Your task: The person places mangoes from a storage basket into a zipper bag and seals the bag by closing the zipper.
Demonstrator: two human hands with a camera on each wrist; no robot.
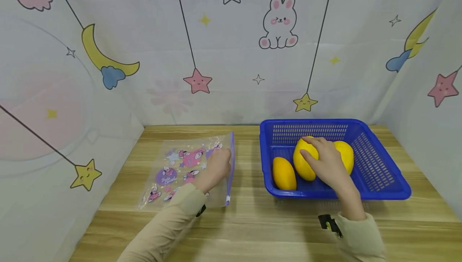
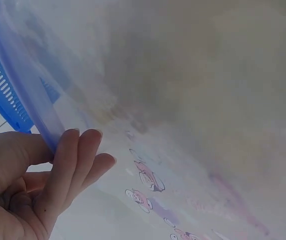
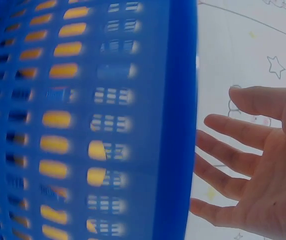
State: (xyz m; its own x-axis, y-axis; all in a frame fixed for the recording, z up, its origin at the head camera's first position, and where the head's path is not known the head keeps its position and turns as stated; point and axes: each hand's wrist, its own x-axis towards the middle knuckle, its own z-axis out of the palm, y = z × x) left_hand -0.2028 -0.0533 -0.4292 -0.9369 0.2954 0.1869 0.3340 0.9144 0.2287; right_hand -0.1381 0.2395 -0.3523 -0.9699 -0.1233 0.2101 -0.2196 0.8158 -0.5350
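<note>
At the purple zip edge of a clear, cartoon-printed zip bag point(image 1: 167, 177), my left hand point(image 1: 217, 166) pinches the plastic between thumb and fingers. The left wrist view shows this grip, with the fingers point(image 2: 85, 160) by the purple strip point(image 2: 30, 100) and the printed film spreading out beyond them. Over the blue basket, my right hand point(image 1: 330, 163) reaches with spread fingers above the middle yellow mango point(image 1: 302, 161), overlapping it in the head view. A smaller mango point(image 1: 284, 174) lies to its left and another point(image 1: 346, 154) to its right, partly hidden by the hand.
The blue perforated basket point(image 1: 314, 122) stands on the right of the wooden table point(image 1: 260, 230), its side wall filling much of the right wrist view. A white cloth point(image 1: 238, 45) printed with stars, moons and a rabbit hangs behind and at both sides.
</note>
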